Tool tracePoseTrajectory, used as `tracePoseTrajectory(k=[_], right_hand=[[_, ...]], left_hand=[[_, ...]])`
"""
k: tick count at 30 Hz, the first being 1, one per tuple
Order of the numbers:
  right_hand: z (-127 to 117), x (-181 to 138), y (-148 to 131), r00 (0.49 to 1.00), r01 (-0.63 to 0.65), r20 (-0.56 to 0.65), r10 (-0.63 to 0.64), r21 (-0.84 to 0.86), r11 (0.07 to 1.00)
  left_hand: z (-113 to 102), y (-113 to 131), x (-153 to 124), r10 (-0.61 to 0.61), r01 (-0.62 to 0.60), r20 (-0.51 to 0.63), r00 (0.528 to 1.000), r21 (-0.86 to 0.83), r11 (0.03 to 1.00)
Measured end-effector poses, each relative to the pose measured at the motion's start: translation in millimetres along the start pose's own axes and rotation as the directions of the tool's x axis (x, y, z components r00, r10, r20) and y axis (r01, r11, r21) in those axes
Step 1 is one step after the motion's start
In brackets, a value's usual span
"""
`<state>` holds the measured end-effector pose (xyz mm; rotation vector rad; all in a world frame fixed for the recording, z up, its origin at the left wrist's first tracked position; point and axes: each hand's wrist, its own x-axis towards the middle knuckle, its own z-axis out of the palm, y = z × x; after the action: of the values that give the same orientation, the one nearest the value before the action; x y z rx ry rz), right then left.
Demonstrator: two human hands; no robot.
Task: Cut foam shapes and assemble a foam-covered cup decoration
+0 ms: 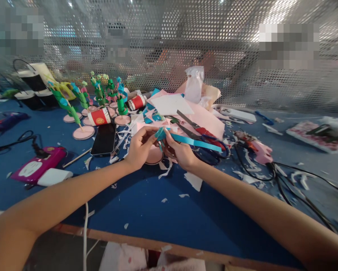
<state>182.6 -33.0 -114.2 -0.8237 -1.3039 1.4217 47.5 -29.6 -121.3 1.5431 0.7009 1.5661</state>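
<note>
Both my hands meet over the middle of the blue table (pixel 169 210). My left hand (pixel 140 147) and my right hand (pixel 180 150) are closed in a pinch on one end of a teal paper strip (pixel 197 142), whose free end trails off to the right. A round pink disc (pixel 154 156) lies under my hands, partly hidden. Red-handled scissors (pixel 205 133) lie just behind my right hand, on pink paper sheets (pixel 205 118).
Several green paper plants on pink discs (pixel 84 131) stand at the back left beside a red-and-white can (pixel 99 116) and a black phone (pixel 103 139). A pink glue gun (pixel 256 148) with black cables lies to the right. Paper scraps litter the table. Mesh screen behind.
</note>
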Motion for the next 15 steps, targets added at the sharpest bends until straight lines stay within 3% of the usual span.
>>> tracePoseTrajectory(k=[5, 7, 11, 15], right_hand=[[-1.5, -0.5, 7.8, 0.986, -0.112, -0.123, 0.115, 0.028, 0.993], [-1.1, -0.8, 7.3, 0.984, -0.084, -0.156, 0.083, -0.005, 0.996], [-0.4, -1.7, -3.1, 0.995, 0.097, -0.027, -0.099, -0.075, 0.992], [-2.4, -0.8, -11.7, 0.985, 0.154, 0.089, -0.148, -0.064, 0.986]], left_hand=[[-0.9, -1.3, -1.8, 0.062, -0.062, 0.000, 0.998, 0.044, 0.997], [-1.7, -1.5, -2.7, 0.081, -0.082, 0.018, 0.997, 0.059, 0.995], [-2.5, -1.6, -4.0, 0.082, -0.086, 0.044, 0.996, 0.080, 0.993], [-2.3, -2.7, -4.9, 0.064, -0.069, 0.063, 0.996, 0.073, 0.995]])
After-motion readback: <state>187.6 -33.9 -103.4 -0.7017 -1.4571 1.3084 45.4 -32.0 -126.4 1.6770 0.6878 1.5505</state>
